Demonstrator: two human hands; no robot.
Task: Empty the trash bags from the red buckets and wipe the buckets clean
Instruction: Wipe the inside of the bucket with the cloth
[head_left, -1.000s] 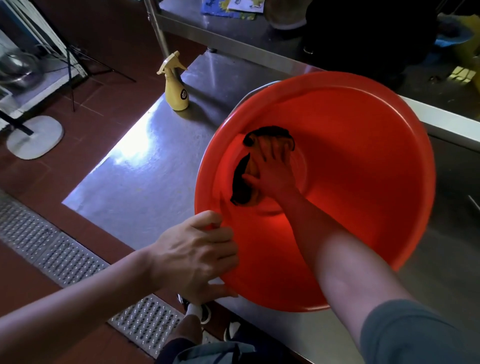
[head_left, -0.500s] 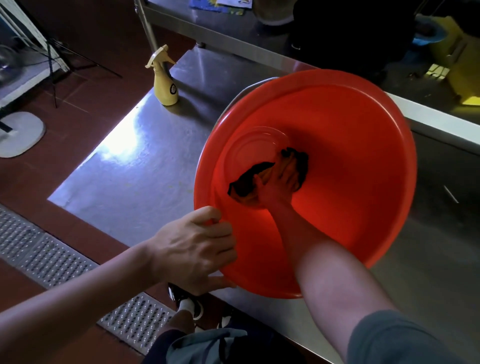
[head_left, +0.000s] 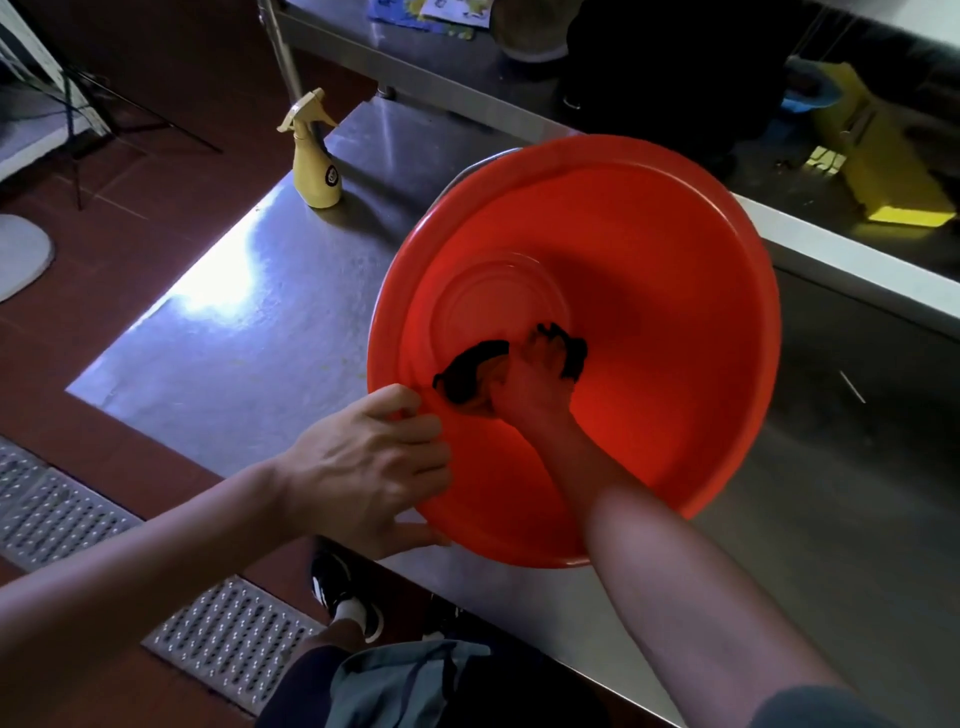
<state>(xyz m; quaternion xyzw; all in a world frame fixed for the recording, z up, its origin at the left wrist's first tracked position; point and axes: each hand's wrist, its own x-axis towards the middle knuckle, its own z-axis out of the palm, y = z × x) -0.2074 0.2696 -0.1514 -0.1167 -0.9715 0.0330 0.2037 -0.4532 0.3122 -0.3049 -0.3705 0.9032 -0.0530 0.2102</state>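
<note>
Down off the bucket's floor and onto its near inside wall — that is where the right hand (head_left: 535, 384) and its dark cloth (head_left: 470, 374) now sit, having been up on the round base a second ago. Its fingers are spread flat over the cloth and press it to the red plastic, the cloth sticking out dark on both sides of the hand. The forearm reaches in over the near rim.

Holding the near-left rim as before, the left hand (head_left: 371, 470) has its fingers curled over the lip and its thumb under the outer wall. The red bucket (head_left: 675, 312) is tilted with its mouth toward the camera and rests on the steel table (head_left: 249, 332), close to the near edge; a grey handle shows behind its far-left rim.

On the far-left part of the table a yellow spray bottle (head_left: 311, 156) stands upright, well apart from the bucket. A second steel shelf (head_left: 415, 57) runs along the far side. On the red floor at the near left lies a metal drain grate (head_left: 228, 639) — a black-and-white shoe (head_left: 345, 597) shows just beside it.
</note>
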